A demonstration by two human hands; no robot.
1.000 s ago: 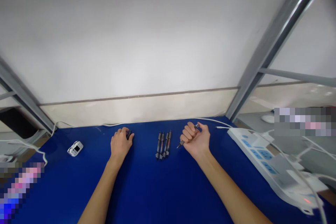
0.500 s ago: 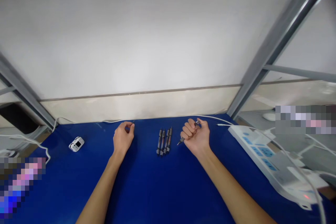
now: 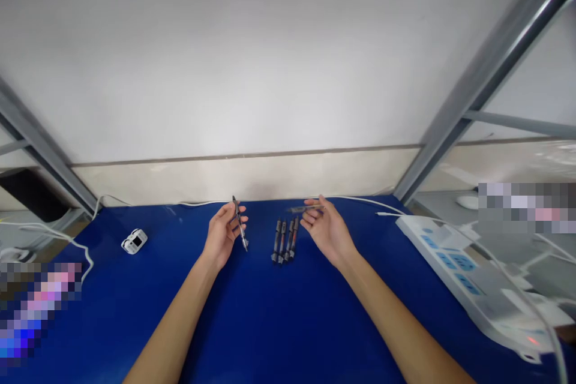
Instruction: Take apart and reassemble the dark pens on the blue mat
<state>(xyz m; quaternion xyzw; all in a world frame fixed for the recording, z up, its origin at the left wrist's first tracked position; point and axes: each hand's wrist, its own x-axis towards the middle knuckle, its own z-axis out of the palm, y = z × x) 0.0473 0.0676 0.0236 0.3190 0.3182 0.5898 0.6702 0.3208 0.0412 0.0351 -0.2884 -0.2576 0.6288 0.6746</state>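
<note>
My left hand [image 3: 222, 233] is raised a little off the blue table [image 3: 270, 324] and pinches a dark pen [image 3: 240, 225] that points up and slightly left. My right hand [image 3: 327, 228] has turned palm up and holds a thin pen [image 3: 306, 209] lying crosswise at its fingertips. Between both hands, several dark pens [image 3: 284, 240] lie side by side on the table.
A small white device [image 3: 134, 240] lies at the left of the table. A white power strip [image 3: 468, 282] with blue sockets and white cables runs along the right edge. Grey metal frame posts [image 3: 477, 84] rise at both sides, and a white cable [image 3: 360, 200] follows the back edge.
My left hand rose from the table and moved right, now showing a pen upright in its fingers. My right hand unrolled from a fist to palm up, its pen now at the fingertips.
</note>
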